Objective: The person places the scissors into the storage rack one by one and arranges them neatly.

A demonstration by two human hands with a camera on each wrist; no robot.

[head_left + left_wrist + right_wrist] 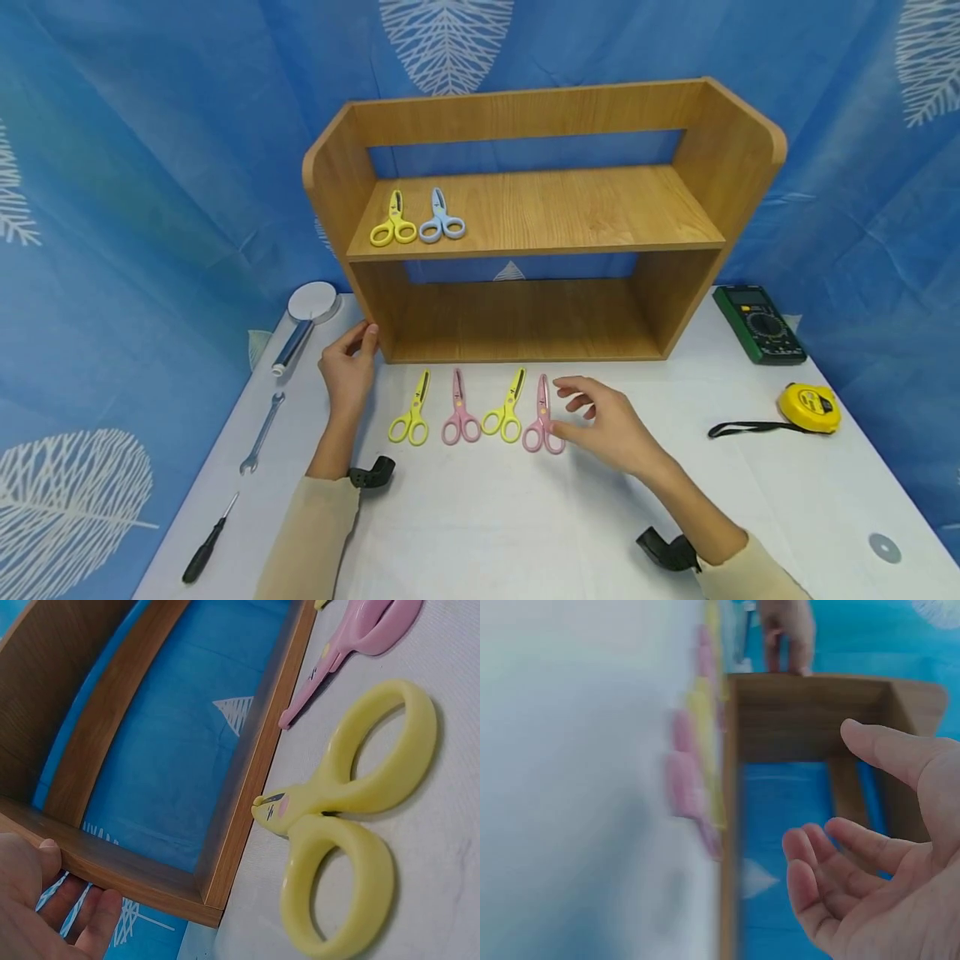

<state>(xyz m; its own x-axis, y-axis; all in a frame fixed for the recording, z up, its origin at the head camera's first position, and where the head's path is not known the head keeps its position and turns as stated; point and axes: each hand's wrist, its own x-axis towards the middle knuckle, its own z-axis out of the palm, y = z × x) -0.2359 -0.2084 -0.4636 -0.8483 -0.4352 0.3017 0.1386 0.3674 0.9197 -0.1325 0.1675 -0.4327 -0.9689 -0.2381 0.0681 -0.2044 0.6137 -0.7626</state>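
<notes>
"Since you reckon from the near edge outward, what comes first?"

"Item: one flat grey disc (pixel 876 544), low right, and one dark-handled screwdriver (pixel 202 553), low left, both on my white counter (pixel 517 533). Item: my right hand (pixel 611 425), fingers spread and loosely bent, holding nothing, beside the rightmost pink scissors (pixel 542 408). The thumb lies at its handle ring; whether it touches, I cannot tell."

"And the rest of that row?"

"Three more on the counter, handles toward me. Right to left: inner yellow scissors (pixel 511 403), other pink scissors (pixel 458 404), outer yellow scissors (pixel 416 407)."

"How would you best lift the rightmost pair?"

"Judged from here: thumb and forefinger to the sides near the pivot, then straight up. The yellow ring sits just beside it, so a sideways drag could knock the row askew."

"Beyond the row?"

"Item: my left hand (pixel 350 371), fingers relaxed, tips resting against the left side panel of the wooden shelf unit (pixel 555 208). Light contact should steady it; a hard push might shift it. Item: upper board, left end: upper yellow scissors (pixel 395 217) and blue scissors (pixel 439 214), side by side, handles forward. Any neighbour would best lie likewise."
</notes>
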